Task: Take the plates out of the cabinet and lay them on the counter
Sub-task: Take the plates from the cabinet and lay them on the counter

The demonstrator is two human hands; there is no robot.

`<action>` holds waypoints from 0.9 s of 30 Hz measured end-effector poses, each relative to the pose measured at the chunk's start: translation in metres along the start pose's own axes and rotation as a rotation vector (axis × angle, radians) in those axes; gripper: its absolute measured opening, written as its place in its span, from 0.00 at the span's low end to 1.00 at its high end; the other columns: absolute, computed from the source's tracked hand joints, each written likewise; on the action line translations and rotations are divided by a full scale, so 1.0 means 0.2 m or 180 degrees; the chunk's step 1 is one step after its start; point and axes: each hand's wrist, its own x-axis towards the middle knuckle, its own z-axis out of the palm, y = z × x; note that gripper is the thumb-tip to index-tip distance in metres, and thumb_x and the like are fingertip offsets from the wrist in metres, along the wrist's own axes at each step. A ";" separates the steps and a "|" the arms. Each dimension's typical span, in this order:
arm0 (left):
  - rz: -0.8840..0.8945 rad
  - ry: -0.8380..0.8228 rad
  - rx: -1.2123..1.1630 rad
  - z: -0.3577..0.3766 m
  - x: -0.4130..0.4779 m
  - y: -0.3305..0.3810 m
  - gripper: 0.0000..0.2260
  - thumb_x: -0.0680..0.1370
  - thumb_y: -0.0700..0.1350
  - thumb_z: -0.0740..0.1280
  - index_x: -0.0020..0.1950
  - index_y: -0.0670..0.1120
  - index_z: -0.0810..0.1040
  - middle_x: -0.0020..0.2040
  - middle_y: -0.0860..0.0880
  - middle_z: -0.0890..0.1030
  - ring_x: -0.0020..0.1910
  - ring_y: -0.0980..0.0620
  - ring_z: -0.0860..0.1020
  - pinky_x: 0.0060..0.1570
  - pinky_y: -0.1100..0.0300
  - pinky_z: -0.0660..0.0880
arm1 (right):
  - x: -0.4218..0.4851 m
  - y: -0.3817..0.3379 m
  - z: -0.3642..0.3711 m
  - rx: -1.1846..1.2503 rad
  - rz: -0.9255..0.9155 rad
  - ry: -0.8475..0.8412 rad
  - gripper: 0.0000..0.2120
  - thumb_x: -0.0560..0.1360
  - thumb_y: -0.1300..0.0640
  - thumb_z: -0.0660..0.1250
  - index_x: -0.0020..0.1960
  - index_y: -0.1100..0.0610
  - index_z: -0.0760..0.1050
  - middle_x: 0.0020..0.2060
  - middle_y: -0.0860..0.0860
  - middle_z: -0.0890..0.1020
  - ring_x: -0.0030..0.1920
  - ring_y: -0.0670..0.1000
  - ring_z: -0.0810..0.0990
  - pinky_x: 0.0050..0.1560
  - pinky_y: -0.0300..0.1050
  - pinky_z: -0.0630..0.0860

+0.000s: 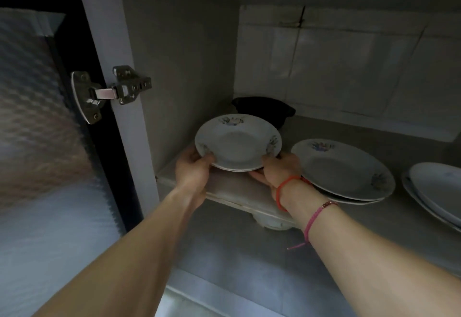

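Gripping a small stack of plates (238, 143) at the near left of the cabinet shelf (224, 189), left hand (192, 167) clamping the left rim, right hand (280, 167) clamping the right rim, thumbs on top, fingers under. Holding the stack roughly level, apparently just clear of the shelf, far rim close to a dark bowl (264, 109) behind. Flanking the stack evenly, neither hand nearer; round plates, so no long axis to mind. Judging the exit path as straight toward the near edge, then down; counter not in view. Leaving a second stack (344, 169) just right of the right wrist, near enough to clip, and a third stack (434, 189) far right. Passing the open door hinge (109, 92) on the left.
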 end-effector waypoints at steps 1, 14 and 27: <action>-0.0038 0.0007 -0.0106 -0.01 -0.02 0.01 0.12 0.76 0.34 0.66 0.57 0.43 0.80 0.53 0.44 0.84 0.53 0.48 0.83 0.54 0.54 0.80 | -0.01 -0.01 -0.01 0.0008 -0.0011 -0.0003 0.12 0.76 0.72 0.62 0.56 0.60 0.74 0.55 0.60 0.79 0.51 0.60 0.80 0.29 0.45 0.82; -0.0474 -0.0223 0.0722 -0.21 -0.23 0.21 0.08 0.81 0.40 0.62 0.56 0.43 0.78 0.41 0.43 0.86 0.36 0.47 0.86 0.32 0.55 0.82 | -0.25 -0.10 -0.27 -0.0939 -0.0036 -0.0458 0.10 0.77 0.69 0.62 0.46 0.57 0.78 0.41 0.54 0.84 0.39 0.52 0.84 0.29 0.44 0.81; -0.1128 -0.0139 0.1205 -0.30 -0.64 0.44 0.06 0.78 0.35 0.64 0.51 0.37 0.79 0.47 0.39 0.85 0.39 0.43 0.86 0.30 0.54 0.81 | -0.56 -0.20 -0.33 -0.1643 0.0266 -0.0327 0.16 0.75 0.70 0.60 0.55 0.56 0.78 0.47 0.53 0.84 0.44 0.52 0.84 0.37 0.47 0.83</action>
